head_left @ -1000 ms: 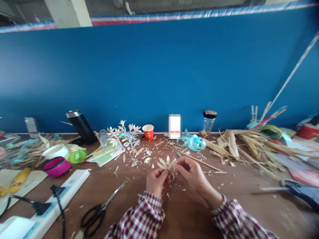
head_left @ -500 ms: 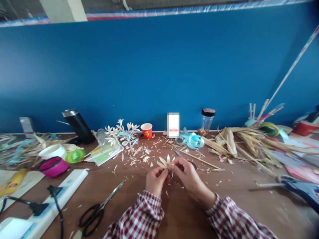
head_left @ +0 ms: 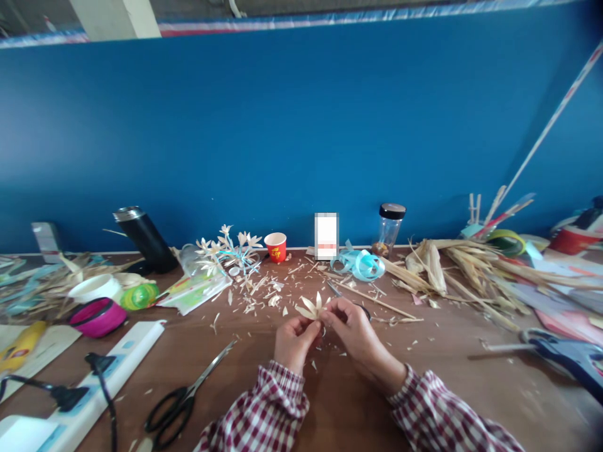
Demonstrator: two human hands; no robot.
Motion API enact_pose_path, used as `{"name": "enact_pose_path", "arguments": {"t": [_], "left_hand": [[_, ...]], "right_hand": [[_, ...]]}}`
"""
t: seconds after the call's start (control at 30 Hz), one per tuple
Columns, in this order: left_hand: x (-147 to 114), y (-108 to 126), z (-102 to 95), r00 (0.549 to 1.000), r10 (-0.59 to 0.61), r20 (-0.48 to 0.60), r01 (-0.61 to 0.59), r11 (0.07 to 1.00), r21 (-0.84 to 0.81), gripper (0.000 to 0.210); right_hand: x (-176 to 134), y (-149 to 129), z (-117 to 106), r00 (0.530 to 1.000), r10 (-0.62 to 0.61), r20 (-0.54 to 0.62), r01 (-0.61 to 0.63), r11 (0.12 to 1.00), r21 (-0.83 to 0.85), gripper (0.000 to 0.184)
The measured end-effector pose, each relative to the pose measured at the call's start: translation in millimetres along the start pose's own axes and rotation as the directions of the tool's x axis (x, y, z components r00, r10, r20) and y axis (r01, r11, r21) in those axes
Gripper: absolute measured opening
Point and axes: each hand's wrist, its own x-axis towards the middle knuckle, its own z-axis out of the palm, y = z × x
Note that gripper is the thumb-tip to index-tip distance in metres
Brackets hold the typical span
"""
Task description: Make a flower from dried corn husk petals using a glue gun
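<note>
A pale flower made of dried husk (head_left: 311, 307) is held up in front of me, its pointed petals spread out. My left hand (head_left: 296, 339) pinches it from below at its base. With thumb and fingertips, my right hand (head_left: 351, 326) grips the flower's right side. The fingers cover the base of the flower. Husk scraps (head_left: 261, 295) lie scattered just beyond my hands. A second pair of scissors (head_left: 363, 311) is partly hidden behind my right hand.
Black-handled scissors (head_left: 176, 405) and a white power strip (head_left: 117, 361) lie at left. Finished husk flowers (head_left: 230, 251) stand behind, beside a red paper cup (head_left: 276, 248). Blue ribbon (head_left: 360, 263), dried husks (head_left: 433, 270) and a glue gun (head_left: 560, 351) are toward the right.
Both hands keep hold of the flower in nearly the same place. The whole view has shifted slightly, so things at the sides appear a little farther left.
</note>
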Motion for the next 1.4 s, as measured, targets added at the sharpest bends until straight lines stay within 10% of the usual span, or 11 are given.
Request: {"name": "enact_pose_path", "arguments": {"t": [1.4], "left_hand": [[-5,10,6.0,0.998,-0.045,-0.032,0.039,0.983,-0.177,0.032]], "right_hand": [[-2,-2,2,1.0,0.01,0.004,-0.01,0.997,0.082,0.012]]}}
